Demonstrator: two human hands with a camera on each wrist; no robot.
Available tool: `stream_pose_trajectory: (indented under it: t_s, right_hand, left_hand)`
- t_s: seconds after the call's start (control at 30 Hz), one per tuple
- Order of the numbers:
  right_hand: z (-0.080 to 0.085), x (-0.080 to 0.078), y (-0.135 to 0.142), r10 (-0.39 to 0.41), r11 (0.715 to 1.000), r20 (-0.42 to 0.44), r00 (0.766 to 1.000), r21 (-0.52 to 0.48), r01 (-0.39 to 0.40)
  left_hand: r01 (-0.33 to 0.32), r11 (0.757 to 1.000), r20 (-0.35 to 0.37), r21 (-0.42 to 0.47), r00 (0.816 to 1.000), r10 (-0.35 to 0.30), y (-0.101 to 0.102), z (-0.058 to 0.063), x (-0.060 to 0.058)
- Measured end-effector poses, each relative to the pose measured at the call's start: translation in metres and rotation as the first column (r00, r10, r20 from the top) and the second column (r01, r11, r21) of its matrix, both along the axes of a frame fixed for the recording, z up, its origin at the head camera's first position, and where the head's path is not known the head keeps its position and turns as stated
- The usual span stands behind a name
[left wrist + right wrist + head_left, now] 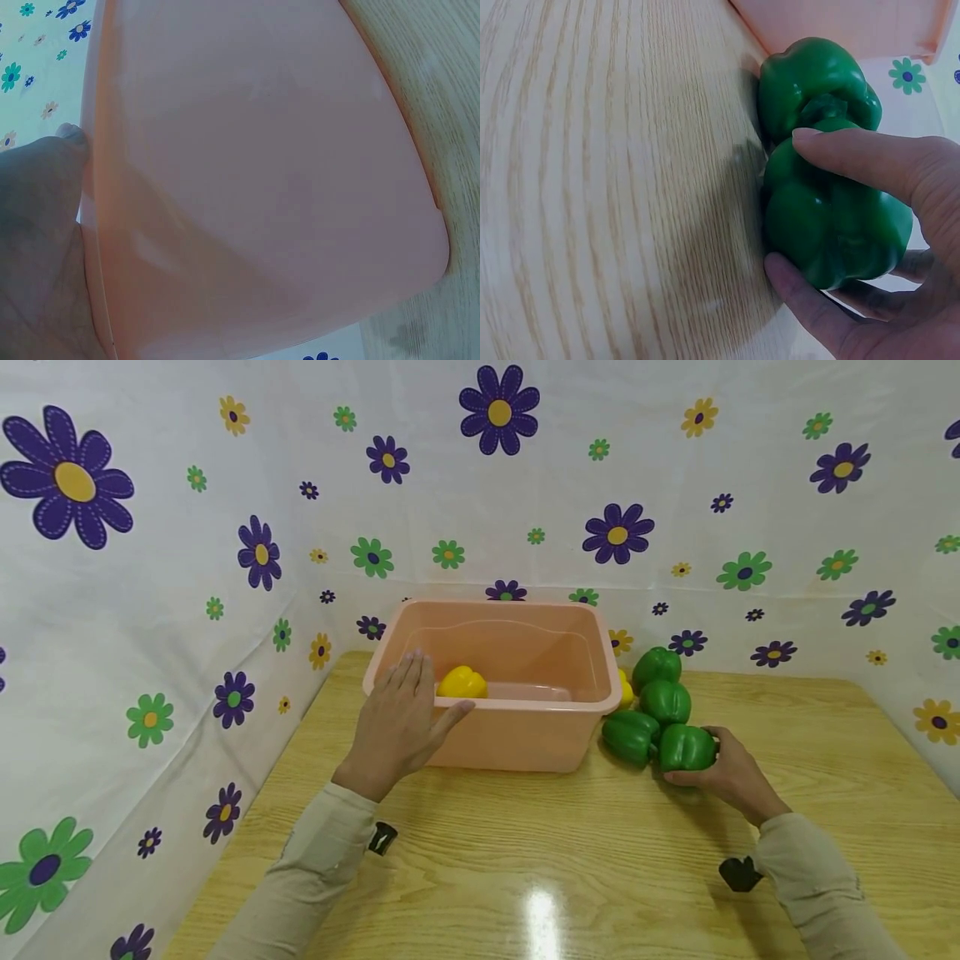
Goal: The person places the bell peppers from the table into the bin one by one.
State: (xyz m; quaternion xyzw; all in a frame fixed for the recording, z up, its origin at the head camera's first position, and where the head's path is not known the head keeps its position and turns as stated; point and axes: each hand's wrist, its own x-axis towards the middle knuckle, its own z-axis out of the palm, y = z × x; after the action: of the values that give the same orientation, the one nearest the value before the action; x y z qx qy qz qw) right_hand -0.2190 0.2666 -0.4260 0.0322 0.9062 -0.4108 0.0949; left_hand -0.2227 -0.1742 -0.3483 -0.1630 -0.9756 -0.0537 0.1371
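My right hand [731, 777] grips a green bell pepper [687, 748] at the front of a small cluster, thumb on one side and fingers on the other. In the right wrist view that same pepper [832, 217] touches a second green pepper [814, 86] beside it. My left hand [397, 718] lies with straight fingers over the front left rim of a pink plastic tub [510, 735]. Inside the tub, near those fingers, sits a yellow bell pepper [462, 682]. The left wrist view shows mostly the tub's outer wall [262, 165], with the thumb at its rim.
More green peppers [664, 702] stand right of the tub, with a yellow pepper [625, 690] partly hidden between them and its wall. All rest on a wooden table [465, 860]. A flowered white sheet [300, 460] hangs behind and to the left.
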Motion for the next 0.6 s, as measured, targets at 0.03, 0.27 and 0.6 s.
stream_pose_trajectory:
  t_s: [0.03, 0.27, 0.6]
  right_hand:
    - [0.0000, 0.0000, 0.0001, -0.001, 1.000, 0.003, 1.000, 0.000, 0.001]
    - [-0.0001, 0.0011, 0.0013, -0.005, 1.000, 0.008, 1.000, 0.009, 0.005]
    - [0.0009, 0.0019, 0.0048, -0.007, 1.000, -0.003, 1.000, 0.017, 0.007]
  left_hand:
    - [0.000, 1.000, 0.000, 0.000, 1.000, 0.000, 0.0000, 0.0000, 0.0000]
    - [0.002, 1.000, 0.007, 0.006, 1.000, -0.002, 0.0007, 0.0002, 0.0010]
    - [0.003, 1.000, -0.020, -0.001, 1.000, -0.003, -0.0002, -0.0009, -0.0009]
